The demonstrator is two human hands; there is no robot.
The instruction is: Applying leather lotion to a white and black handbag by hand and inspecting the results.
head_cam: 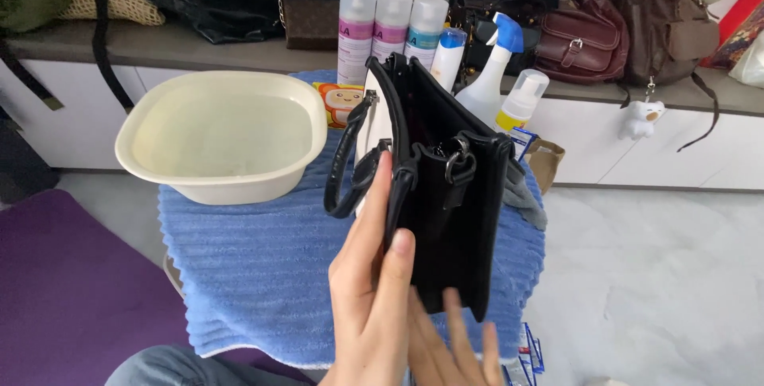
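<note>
A black handbag (450, 195) with a white side panel and a black loop handle (344, 171) stands upright over a small table covered by a blue towel (263, 274). My left hand (368, 290) grips the bag's near end, thumb on the black face and fingers along the white side. Just below the bag's bottom corner is my right hand (450, 346), fingers spread, touching or nearly touching the underside; I cannot tell which.
A cream plastic basin (224, 135) sits on the towel at the left. Behind the bag stand three spray cans (390, 28), a white spray bottle (489, 76) and a foam pump bottle (521, 99). Bags, among them a maroon one (579, 36), line the shelf. A purple mat (64, 290) lies at left.
</note>
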